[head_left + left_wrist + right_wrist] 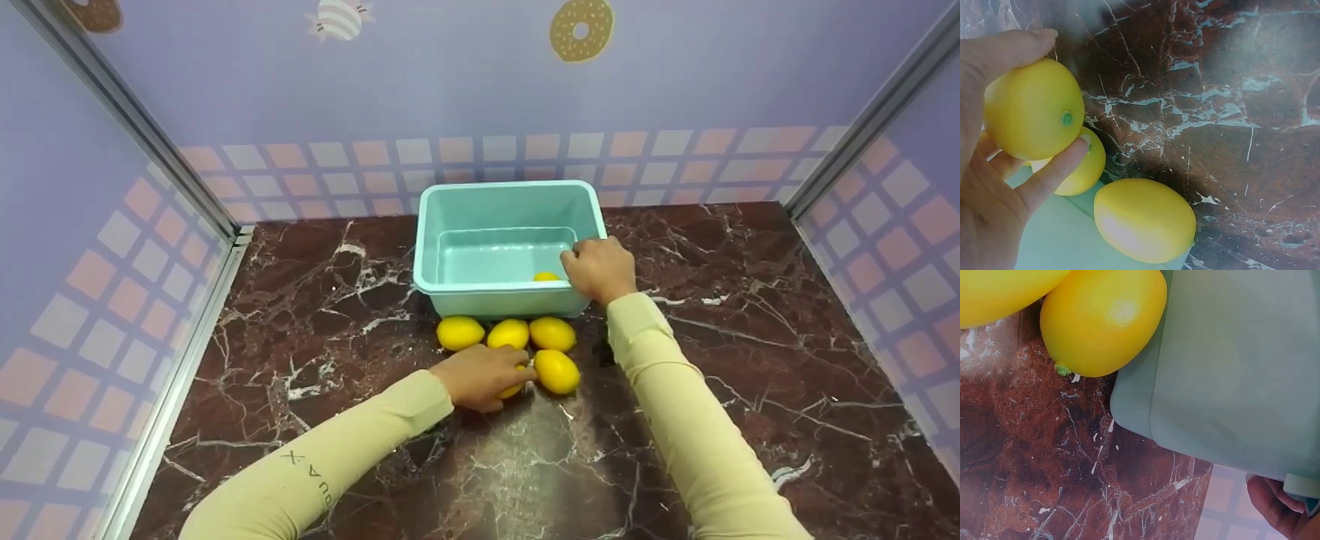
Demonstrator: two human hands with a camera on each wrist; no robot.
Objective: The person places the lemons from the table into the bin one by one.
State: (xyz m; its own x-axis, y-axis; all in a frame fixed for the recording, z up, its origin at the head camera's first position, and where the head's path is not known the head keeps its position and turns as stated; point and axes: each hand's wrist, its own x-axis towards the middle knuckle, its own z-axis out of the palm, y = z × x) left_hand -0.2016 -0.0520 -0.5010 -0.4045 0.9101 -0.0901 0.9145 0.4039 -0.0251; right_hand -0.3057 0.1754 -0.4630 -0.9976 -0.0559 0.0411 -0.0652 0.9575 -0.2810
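Note:
My left hand [480,377] grips a yellow lemon [1036,109], with the thumb along one side and the fingers curled round the other. In the head view that hand covers most of it. My right hand [602,268] holds the right front corner of a light teal plastic bin [506,288] by its rim. Against the bin's front lie three more lemons: a left one [460,333], a middle one [508,334] and a right one [553,334]. Another lemon [557,372] rests just right of my left fingertips. Inside the bin, a lemon [547,277] shows partly above the front rim.
The bin stands on a dark red marbled tabletop [720,375], close to the patterned back wall [465,82]. A left side panel [97,300] and a right side panel [900,247] border the table, with metal framing at the corners.

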